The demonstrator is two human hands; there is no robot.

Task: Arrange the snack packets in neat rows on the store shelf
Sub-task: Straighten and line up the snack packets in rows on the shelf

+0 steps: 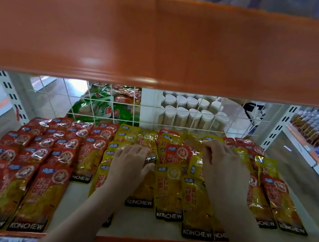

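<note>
- Pressing flat, your left hand (130,158) lay on the yellow packets (168,188) at twelve o'clock.
- Your right hand (224,165) pinched one.
- They looked light, slippery, crinkly; edges suited gripping.

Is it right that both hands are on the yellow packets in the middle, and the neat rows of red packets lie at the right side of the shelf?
Not quite. The head view shows the neat red packets at the left side. Both the left hand and right hand are on the yellow packets, as you said.
</note>
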